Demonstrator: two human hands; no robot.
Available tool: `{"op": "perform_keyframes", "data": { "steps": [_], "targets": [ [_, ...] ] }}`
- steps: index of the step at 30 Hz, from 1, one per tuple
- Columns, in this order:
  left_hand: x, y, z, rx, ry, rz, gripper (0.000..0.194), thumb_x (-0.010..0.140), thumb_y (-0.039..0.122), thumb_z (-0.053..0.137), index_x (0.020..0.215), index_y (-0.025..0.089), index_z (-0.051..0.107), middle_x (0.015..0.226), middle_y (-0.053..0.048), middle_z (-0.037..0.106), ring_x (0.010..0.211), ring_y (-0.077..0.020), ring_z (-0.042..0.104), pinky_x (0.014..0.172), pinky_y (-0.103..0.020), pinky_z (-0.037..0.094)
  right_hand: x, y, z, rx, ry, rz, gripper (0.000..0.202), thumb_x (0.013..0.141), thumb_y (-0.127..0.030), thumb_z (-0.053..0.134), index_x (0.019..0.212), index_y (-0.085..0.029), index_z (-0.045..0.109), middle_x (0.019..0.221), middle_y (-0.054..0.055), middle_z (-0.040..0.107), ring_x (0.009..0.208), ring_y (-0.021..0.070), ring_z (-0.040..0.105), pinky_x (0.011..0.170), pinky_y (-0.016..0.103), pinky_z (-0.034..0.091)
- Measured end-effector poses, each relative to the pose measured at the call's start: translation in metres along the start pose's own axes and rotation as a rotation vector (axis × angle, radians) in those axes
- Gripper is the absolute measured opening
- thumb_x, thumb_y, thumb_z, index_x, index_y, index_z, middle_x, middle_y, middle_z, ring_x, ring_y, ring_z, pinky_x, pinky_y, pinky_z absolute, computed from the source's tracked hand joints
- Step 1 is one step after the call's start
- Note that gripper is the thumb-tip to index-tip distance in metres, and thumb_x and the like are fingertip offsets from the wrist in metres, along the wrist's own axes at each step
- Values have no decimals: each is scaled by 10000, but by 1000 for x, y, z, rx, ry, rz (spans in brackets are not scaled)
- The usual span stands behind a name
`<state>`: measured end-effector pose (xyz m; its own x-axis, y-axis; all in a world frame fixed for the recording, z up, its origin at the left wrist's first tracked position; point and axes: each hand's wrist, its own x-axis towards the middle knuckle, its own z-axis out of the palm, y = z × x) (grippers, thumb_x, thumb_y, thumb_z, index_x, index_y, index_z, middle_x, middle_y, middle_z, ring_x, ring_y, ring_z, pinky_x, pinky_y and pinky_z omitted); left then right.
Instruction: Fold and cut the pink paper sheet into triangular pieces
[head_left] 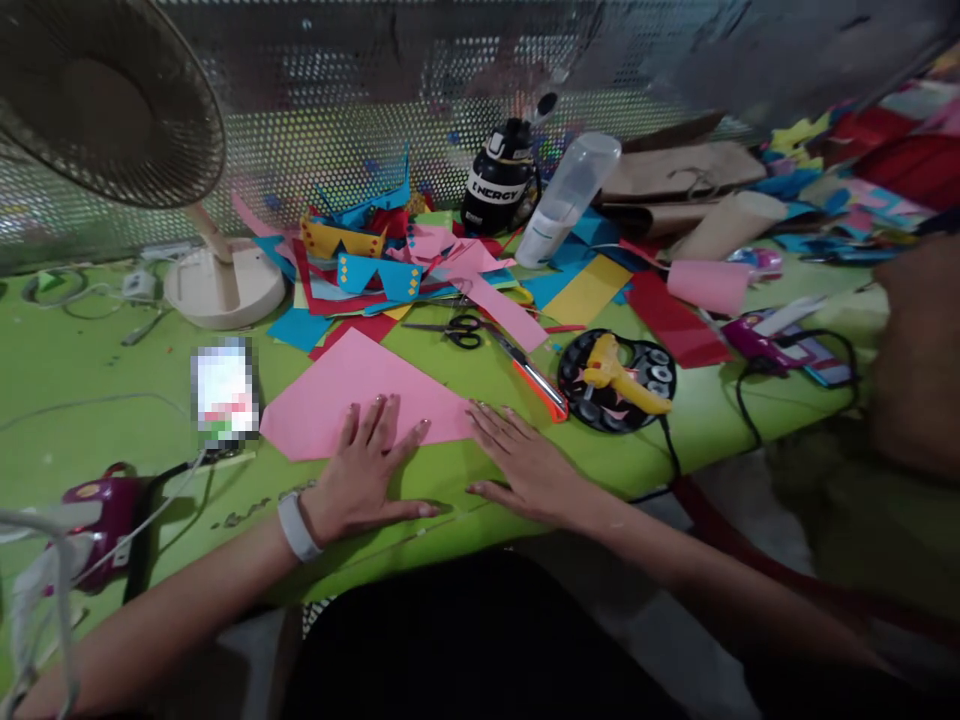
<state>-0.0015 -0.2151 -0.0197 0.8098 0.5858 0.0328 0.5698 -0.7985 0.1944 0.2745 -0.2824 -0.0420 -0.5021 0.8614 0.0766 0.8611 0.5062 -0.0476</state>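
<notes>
- Both hands are lying flat with fingers spread, grasping nothing: the left hand (360, 470) is pressing its fingertips (382, 405) onto the near edge of the pink sheet (360, 395), and the right hand (525, 460) is resting just right of the sheet's near corner, its fingertips at the edge.
- The sheet is lying flat on the green table (90, 370), right before the person.
- Judging by the pose, the sheet is being flattened or lined up; doing it well probably means keeping the palms low, pressing evenly and sliding outward from the middle so the paper is not creeping.
- Right of the sheet, one cutter (536, 380) is lying, and beyond it one glue gun (622, 375) on a round dish.
- Behind the sheet, one pair of scissors (454, 330) is lying before a heap of cut paper (375, 260), too tangled for counting.
- Further behind are standing one black bottle (499, 180) and one clear bottle (566, 200).
- Left of the sheet, one fan (112, 110) is standing.
</notes>
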Motion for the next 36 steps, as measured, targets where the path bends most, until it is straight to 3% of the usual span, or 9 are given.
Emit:
{"op": "perform_keyframes", "data": {
  "steps": [7, 11, 14, 17, 20, 22, 24, 28, 36],
  "targets": [
    [-43, -13, -12, 50, -17, -45, 1054, 798, 842, 372, 1569, 158, 155, 1634, -180, 64, 1502, -373, 65, 1205, -525, 120, -13, 7, 0, -54, -30, 43, 887, 959, -641, 313, 1565, -94, -34, 1595, 179, 239, 1487, 282, 217, 1169, 516, 260],
    [-72, -20, -14, 101, 32, -83, 1033, 829, 809, 381, 1572, 146, 106, 1634, -160, 87, 1504, -339, 95, 1211, -476, 148, -16, 9, 3, -44, -29, 39, 865, 962, -637, 311, 1570, -121, -24, 1597, 175, 245, 1480, 287, 237, 1157, 524, 273],
    [-89, -25, -14, 134, 71, -99, 1020, 841, 794, 386, 1574, 163, 61, 1629, -140, 145, 1501, -317, 137, 1212, -470, 153, -15, 12, -1, -21, -33, 41, 830, 961, -650, 286, 1573, -125, 89, 1584, 182, 284, 1465, 292, 277, 1152, 531, 275],
    [-97, -27, -13, 160, 75, -113, 1027, 841, 794, 388, 1573, 155, 56, 1625, -146, 157, 1501, -317, 137, 1213, -477, 148, 2, 9, -21, 27, -39, 46, 796, 942, -677, 310, 1507, -118, 352, 1504, 192, 434, 1422, 321, 356, 1148, 547, 269],
    [-97, -27, -12, 164, 69, -124, 1049, 828, 809, 386, 1570, 137, 74, 1621, -162, 155, 1498, -327, 137, 1211, -480, 152, 42, -7, -49, 144, -25, 172, 591, 936, -610, 428, 1185, -133, 673, 1198, 176, 680, 1169, 334, 594, 1015, 499, 424],
    [-96, -26, -11, 157, 82, -130, 1047, 826, 811, 386, 1571, 144, 77, 1621, -163, 156, 1494, -328, 159, 1208, -482, 164, 78, -24, -61, 342, -162, 263, 494, 934, -579, 469, 909, -159, 727, 840, 112, 742, 798, 245, 689, 795, 389, 517],
    [-95, -25, -11, 151, 95, -131, 1042, 827, 808, 388, 1572, 150, 74, 1620, -163, 158, 1490, -330, 176, 1205, -486, 177, 114, -40, -63, 592, -426, 209, 531, 910, -598, 503, 671, -156, 675, 588, 66, 677, 560, 168, 638, 650, 313, 515],
    [-96, -24, -12, 148, 104, -129, 1037, 831, 809, 373, 1570, 134, 102, 1615, -162, 192, 1488, -330, 187, 1202, -477, 189, 155, -56, -45, 842, -715, 230, 532, 821, -609, 632, 556, -151, 586, 502, 17, 622, 436, 112, 586, 507, 245, 501],
    [-96, -27, -11, 187, 95, -122, 1054, 824, 816, 373, 1573, 152, 41, 1624, -153, 159, 1488, -330, 190, 1204, -478, 175, 117, 2, -38, 829, -835, 437, 594, 671, -714, 701, 523, -158, 551, 426, -4, 578, 367, 85, 524, 412, 206, 429]
  ]
}}
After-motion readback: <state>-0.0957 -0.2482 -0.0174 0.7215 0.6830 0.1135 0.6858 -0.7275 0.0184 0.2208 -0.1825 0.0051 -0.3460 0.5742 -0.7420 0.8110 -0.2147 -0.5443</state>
